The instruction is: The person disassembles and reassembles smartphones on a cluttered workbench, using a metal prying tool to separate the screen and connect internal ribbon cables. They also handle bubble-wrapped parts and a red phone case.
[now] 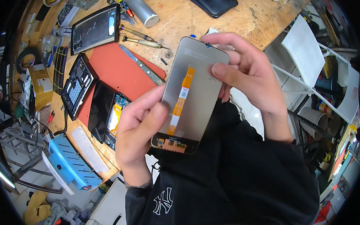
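A phone screen panel [205, 86] is held up in front of my chest, its grey back facing me. An orange flex cable with white stickers [180, 102] runs along it, and a small copper-coloured circuit section sits at its lower end. My left hand [138, 129] grips the lower left edge, thumb on the back. At the upper right corner my right hand [247, 70] pinches the panel between thumb and fingers. To the left lies an opened phone [114, 116] with its circuit board and battery showing, partly hidden by my left hand.
On the wooden bench [240, 25] lie a red-orange mat [112, 63], a flat metal blade [143, 65] and screwdrivers [141, 39]. Phone frames [77, 85] and a silver canister [140, 8] stand further off. A blue device [74, 163] is at the left edge, a white chair [302, 45] at the right.
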